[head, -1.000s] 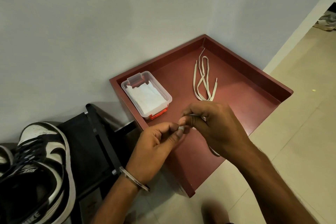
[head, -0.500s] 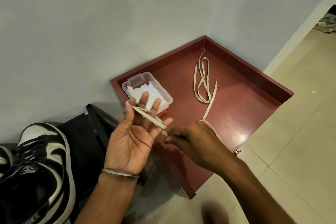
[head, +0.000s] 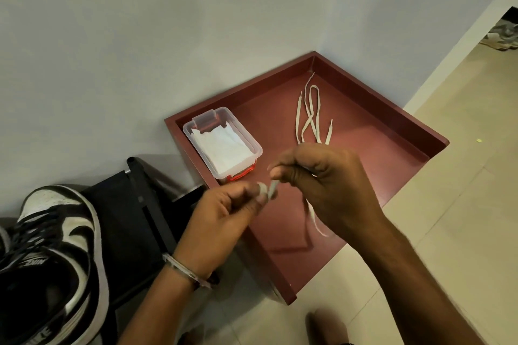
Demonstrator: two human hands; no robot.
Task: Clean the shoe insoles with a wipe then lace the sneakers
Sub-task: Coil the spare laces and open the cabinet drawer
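Both my hands on one lace, above the tray.

My left hand (head: 224, 213) pinches the lace (head: 272, 187) end between thumb and fingertips; my right hand (head: 328, 176) is curled round the same lace, whose tail hangs below it over the red tray (head: 392, 109). A second lace (head: 309, 115) lies loose at the tray's far corner. A clear box (head: 224, 143) of wipes (head: 221, 147) sits at the tray's left. A sneaker (head: 53, 246) rests lower left, dark laces in.

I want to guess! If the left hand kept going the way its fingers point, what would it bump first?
Probably the right hand: the left hand points at it, both pinching the shoelace between them. Depth is unclear.
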